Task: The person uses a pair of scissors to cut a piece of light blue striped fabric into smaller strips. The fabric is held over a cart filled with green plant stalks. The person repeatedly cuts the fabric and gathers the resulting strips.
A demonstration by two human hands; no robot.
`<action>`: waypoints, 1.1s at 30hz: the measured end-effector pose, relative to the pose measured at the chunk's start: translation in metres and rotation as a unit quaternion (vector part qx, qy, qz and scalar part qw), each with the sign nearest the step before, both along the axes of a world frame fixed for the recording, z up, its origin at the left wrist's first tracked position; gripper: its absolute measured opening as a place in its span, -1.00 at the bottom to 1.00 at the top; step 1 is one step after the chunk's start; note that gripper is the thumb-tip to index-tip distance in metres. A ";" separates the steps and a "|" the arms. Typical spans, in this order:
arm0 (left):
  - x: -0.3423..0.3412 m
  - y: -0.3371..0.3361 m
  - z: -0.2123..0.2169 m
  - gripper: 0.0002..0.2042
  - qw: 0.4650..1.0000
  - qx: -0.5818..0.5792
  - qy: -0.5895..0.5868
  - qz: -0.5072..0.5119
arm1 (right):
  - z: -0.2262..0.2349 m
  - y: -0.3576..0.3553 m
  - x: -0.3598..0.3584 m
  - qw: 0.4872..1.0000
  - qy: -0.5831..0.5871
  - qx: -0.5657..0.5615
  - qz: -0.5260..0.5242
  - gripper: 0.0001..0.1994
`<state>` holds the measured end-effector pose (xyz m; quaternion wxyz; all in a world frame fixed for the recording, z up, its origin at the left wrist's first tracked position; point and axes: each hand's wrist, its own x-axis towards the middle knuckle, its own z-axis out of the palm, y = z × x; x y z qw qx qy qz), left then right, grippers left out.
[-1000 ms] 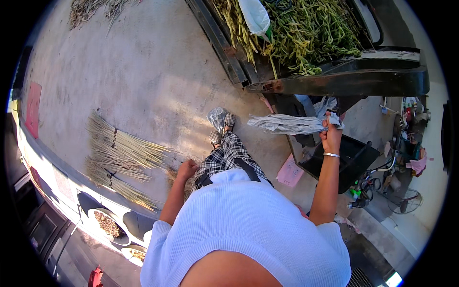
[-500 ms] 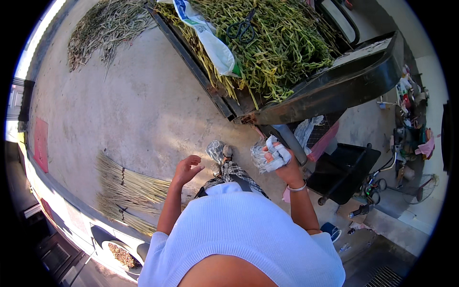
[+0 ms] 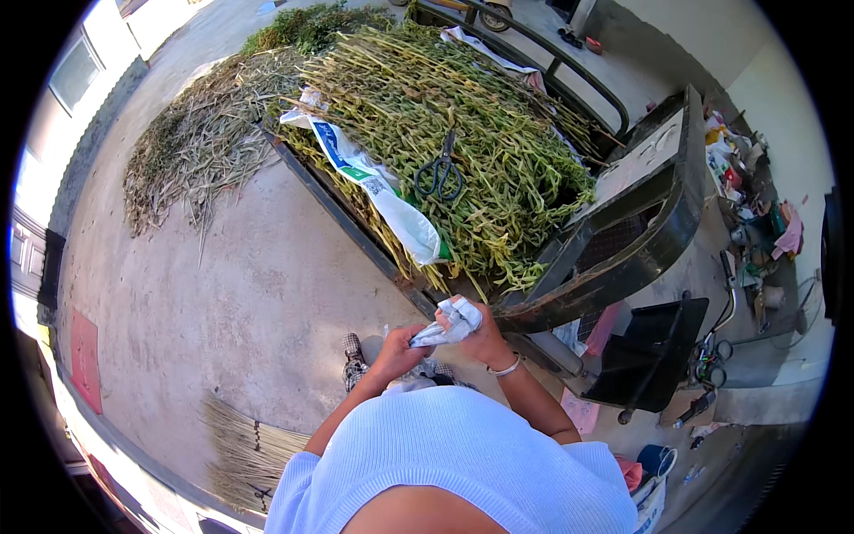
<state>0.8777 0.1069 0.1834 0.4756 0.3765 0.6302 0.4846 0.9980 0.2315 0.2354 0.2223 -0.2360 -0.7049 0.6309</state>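
Note:
My left hand [image 3: 397,353] and my right hand [image 3: 484,340] meet in front of my body, at the near corner of a dark metal cart [image 3: 587,271]. Between them is a crumpled, whitish strip of cloth or plastic [image 3: 455,322]; its exact kind is unclear. The fingers of my left hand pinch its lower end, while the strip lies bunched over the fingers of my right. Just beyond, green and yellowish cut plants [image 3: 498,160] fill the cart bed. Dark-handled scissors [image 3: 439,177] rest on the plants, beside a long white printed plastic sack [image 3: 391,209].
Dry grey stalks [image 3: 200,156] lie heaped on the concrete left of the cart. Tied straw-coloured bundles [image 3: 253,445] are at the lower left. At right stand a black bin-like container [image 3: 649,351] and a wheeled frame [image 3: 712,356]. Mixed clutter [image 3: 756,205] lines the wall.
My left hand has come across and taken hold of the whitish strip, which my right hand has carried leftward. My view has tilted up, showing more of the cart bed.

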 end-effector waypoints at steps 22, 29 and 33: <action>-0.253 -0.097 -0.011 -0.84 0.912 -0.030 -0.386 0.137 | -0.100 0.193 -0.243 0.768 -0.490 0.229 -0.342 -0.79; -0.210 -0.035 -0.002 -0.77 0.933 -0.077 -0.345 -0.071 | -0.040 0.013 -0.087 0.929 -0.217 0.216 -0.208 -0.66; -0.157 0.013 0.001 -0.75 0.928 -0.093 -0.299 -0.200 | -0.034 -0.102 0.053 0.947 -0.139 -0.026 -0.289 -0.72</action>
